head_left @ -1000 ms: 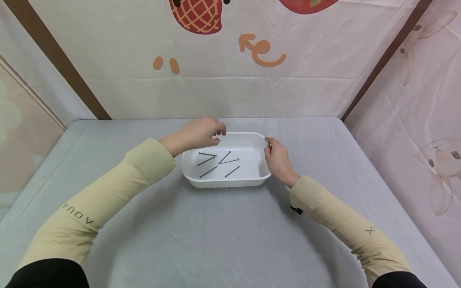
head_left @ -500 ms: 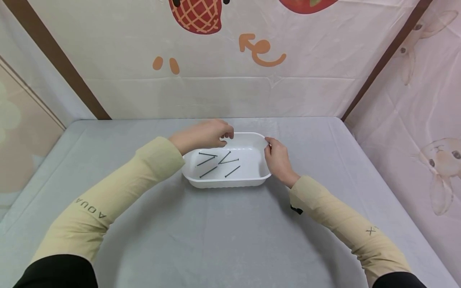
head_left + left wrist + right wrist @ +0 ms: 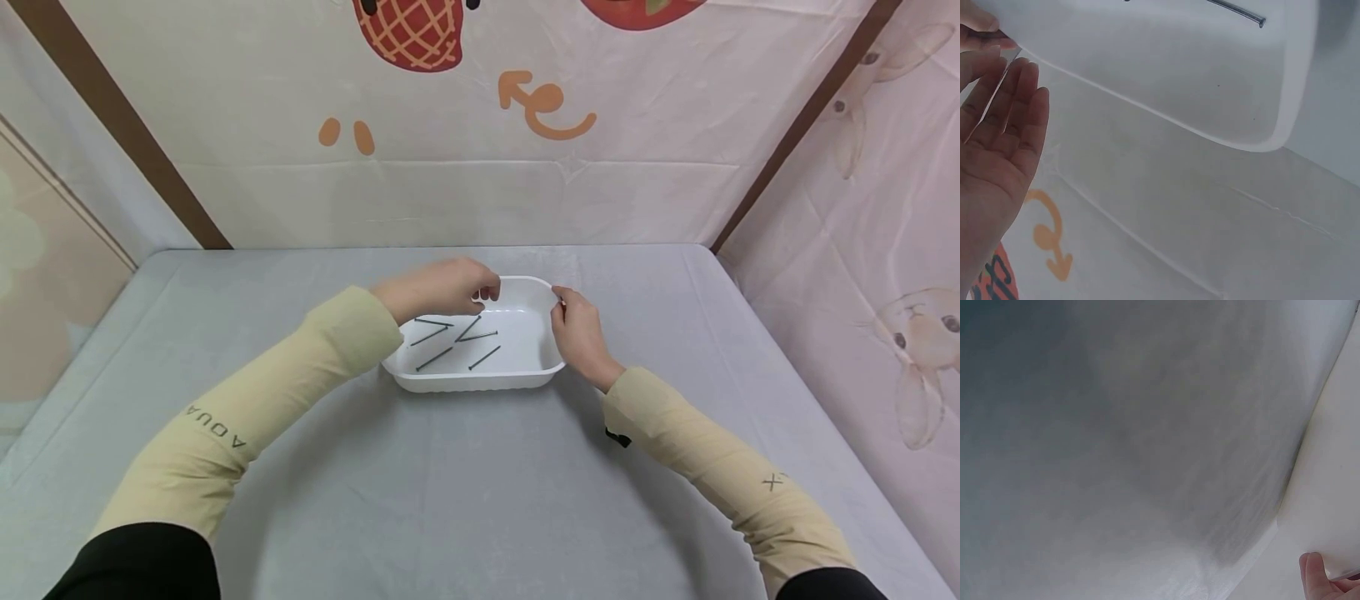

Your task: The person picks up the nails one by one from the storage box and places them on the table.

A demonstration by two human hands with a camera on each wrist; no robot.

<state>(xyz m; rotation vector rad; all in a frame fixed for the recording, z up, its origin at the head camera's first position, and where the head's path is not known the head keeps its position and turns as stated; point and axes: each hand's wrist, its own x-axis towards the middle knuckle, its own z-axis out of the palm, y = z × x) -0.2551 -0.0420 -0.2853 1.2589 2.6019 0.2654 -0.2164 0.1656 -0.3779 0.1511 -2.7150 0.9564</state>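
A white rectangular tray (image 3: pixel 525 346) stands on the table with several dark metal nails (image 3: pixel 484 357) lying loose on its floor. My right hand (image 3: pixel 581 333) pinches the tray's far right corner, and its fingertips (image 3: pixel 1315 565) show at the tray wall in the right wrist view. My left hand (image 3: pixel 450 287) hovers over the tray's far side, its fingers loosely bent. The left wrist view shows this palm (image 3: pixel 997 150) with nothing visible in it. One nail (image 3: pixel 1241 12) with a flat head appears there at the top edge. My left forearm hides the tray's left corner.
A grey cloth (image 3: pixel 480 492) covers the table around the tray. Behind rises a pale printed curtain (image 3: pixel 465 200), and another printed sheet (image 3: pixel 847 275) hangs at the right.
My left hand has moved rightward and slightly nearer over the tray. The right hand, the tray and the visible nails have stayed in place.
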